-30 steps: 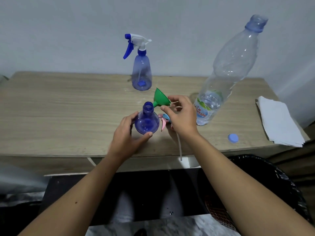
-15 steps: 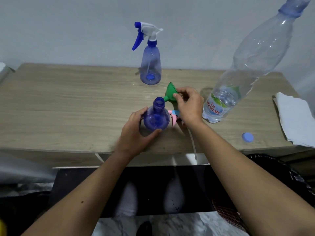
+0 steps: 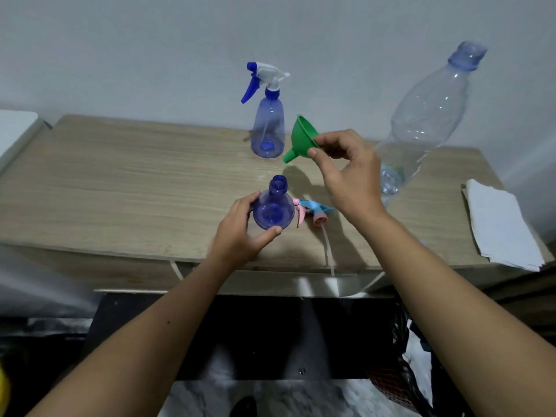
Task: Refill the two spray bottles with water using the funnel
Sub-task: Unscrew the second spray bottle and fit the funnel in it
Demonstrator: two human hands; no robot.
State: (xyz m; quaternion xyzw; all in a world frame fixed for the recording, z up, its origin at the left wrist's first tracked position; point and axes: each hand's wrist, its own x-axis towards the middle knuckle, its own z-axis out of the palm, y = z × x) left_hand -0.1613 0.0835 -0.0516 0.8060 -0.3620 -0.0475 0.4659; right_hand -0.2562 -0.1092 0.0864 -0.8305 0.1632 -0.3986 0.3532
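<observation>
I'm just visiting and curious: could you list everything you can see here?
Open spray bottle: 1, blue, near table edge, head off.
Capped spray bottle: 1, blue with white-blue trigger, at back.
Funnel: 1, green, held above table.
Spray head: 1, pink-blue, lying beside open bottle.
Water bottle: 1, clear, right.
Paper sheets: stack, white, far right.
Table: 1, wood.
Left hand: grips open bottle.
Right hand: fingers pinch funnel.

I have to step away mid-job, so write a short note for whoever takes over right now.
Left hand grips the open spray bottle, upright on the table.
Right hand pinches the green funnel in the air, not yet in the neck.
Pink-and-blue sprayer head lies beside it.
Second spray bottle is capped, at the back.
Water bottle stands on the right.
Nothing poured; both refills remain.
</observation>
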